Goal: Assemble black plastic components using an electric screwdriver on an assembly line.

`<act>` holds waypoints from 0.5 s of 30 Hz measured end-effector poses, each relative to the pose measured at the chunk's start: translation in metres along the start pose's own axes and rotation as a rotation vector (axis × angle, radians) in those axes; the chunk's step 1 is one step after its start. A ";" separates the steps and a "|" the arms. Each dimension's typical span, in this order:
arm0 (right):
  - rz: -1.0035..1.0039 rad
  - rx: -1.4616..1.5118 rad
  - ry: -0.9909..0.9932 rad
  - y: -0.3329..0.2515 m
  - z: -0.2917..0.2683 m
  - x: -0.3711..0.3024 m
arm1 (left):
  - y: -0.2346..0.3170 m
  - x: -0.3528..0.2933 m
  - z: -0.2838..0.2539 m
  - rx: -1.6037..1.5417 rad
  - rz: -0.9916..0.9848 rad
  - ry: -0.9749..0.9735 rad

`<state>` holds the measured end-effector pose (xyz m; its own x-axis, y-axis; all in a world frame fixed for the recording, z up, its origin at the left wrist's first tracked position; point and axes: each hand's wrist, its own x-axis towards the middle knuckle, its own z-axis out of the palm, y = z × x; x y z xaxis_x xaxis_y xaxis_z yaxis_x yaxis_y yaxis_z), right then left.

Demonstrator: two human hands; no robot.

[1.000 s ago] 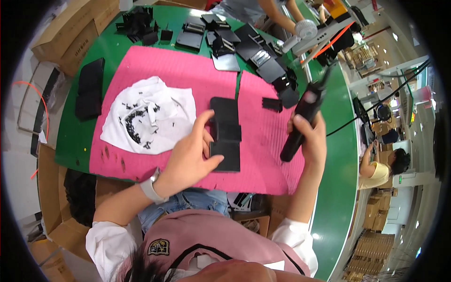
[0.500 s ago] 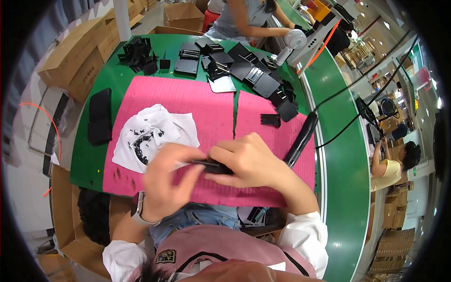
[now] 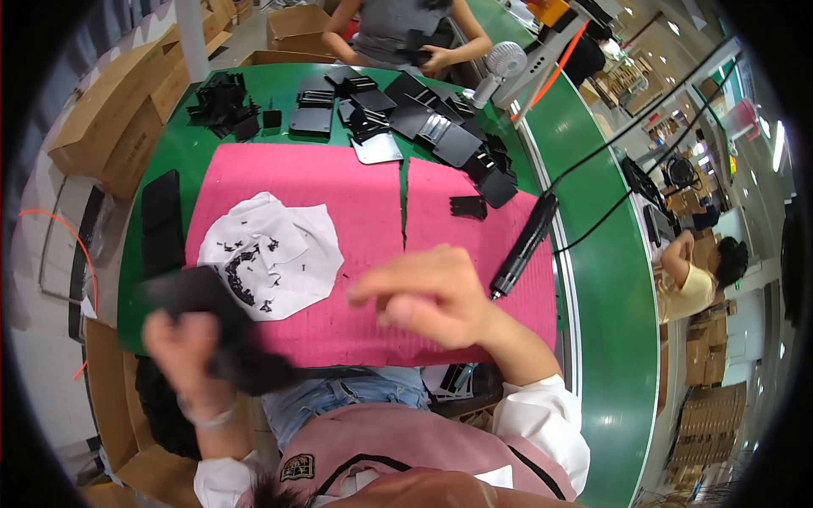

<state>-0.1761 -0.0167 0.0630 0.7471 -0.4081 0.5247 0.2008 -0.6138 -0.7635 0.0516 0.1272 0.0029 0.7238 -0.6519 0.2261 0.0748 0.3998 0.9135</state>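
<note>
My left hand (image 3: pixel 182 347), smeared by motion, grips a black hinged plate-like part (image 3: pixel 222 317) at the left front corner of the pink mat (image 3: pixel 356 224). The part's outline is blurred. Over the front middle of the mat hovers my right hand (image 3: pixel 436 296), its index finger stretched to the left and nothing visible in it. A white cloth (image 3: pixel 318 245) carrying many tiny black screws (image 3: pixel 241 279) lies on the mat between the hands. To the right of my right hand rests a black electric screwdriver (image 3: pixel 527 245), its cable running up to the right.
Black plates and brackets (image 3: pixel 457 142) are heaped along the far side of the green table (image 3: pixel 284 76). More black parts (image 3: pixel 161 220) lie at the left edge. A small black bracket (image 3: pixel 468 207) sits on the mat. Below left stands an open carton (image 3: pixel 110 381). A co-worker (image 3: pixel 398 34) handles a part opposite.
My hands have parted: the left has swung left and down with the black part, while the right stays over the mat, its fingers off the part.
</note>
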 end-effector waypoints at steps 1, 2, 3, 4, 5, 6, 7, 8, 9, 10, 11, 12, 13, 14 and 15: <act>0.146 -0.002 0.065 0.004 -0.008 -0.001 | -0.005 0.012 -0.028 0.105 0.032 0.358; 0.286 0.011 0.124 0.009 -0.015 0.000 | 0.012 0.028 -0.061 -0.018 -0.063 0.347; 0.481 0.009 0.117 0.015 -0.023 0.000 | 0.026 0.038 -0.091 -0.081 -0.070 0.472; 0.481 -0.204 0.103 0.027 -0.035 -0.002 | 0.029 0.048 -0.122 -0.150 -0.084 0.585; 0.413 -0.470 0.055 0.039 -0.048 -0.003 | 0.026 0.056 -0.179 -0.090 -0.102 0.628; 0.392 -0.748 0.145 0.058 -0.060 -0.008 | 0.015 0.063 -0.245 -0.037 -0.123 0.668; 0.384 -0.980 0.196 0.069 -0.071 -0.009 | -0.003 0.063 -0.302 0.068 -0.134 0.753; 0.342 -1.106 0.279 0.080 -0.088 -0.011 | -0.019 0.060 -0.345 0.176 -0.144 0.833; 0.298 -1.277 0.287 0.091 -0.108 -0.014 | -0.036 0.053 -0.387 0.191 -0.243 0.816; 0.371 -1.384 0.289 0.102 -0.121 -0.013 | -0.055 0.043 -0.426 0.207 -0.342 0.805; 0.395 -1.460 0.289 0.112 -0.135 -0.010 | -0.072 0.029 -0.482 0.211 -0.368 0.788; 0.645 -1.442 0.231 0.120 -0.145 -0.004 | -0.085 0.018 -0.516 0.217 -0.394 0.773; 0.707 -1.434 0.197 0.130 -0.159 -0.007 | -0.104 0.018 -0.516 0.124 -0.508 0.860; 0.768 -1.422 0.167 0.139 -0.168 -0.009 | -0.108 0.022 -0.513 0.121 -0.508 0.852; 0.769 -1.426 0.174 0.150 -0.173 -0.011 | -0.112 0.023 -0.510 0.278 -0.569 0.771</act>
<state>-0.2641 -0.2209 0.0080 0.2917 -0.9030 0.3155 -0.9551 -0.2926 0.0457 0.4099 0.3963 -0.2670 0.8851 -0.0630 -0.4611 0.4568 -0.0714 0.8867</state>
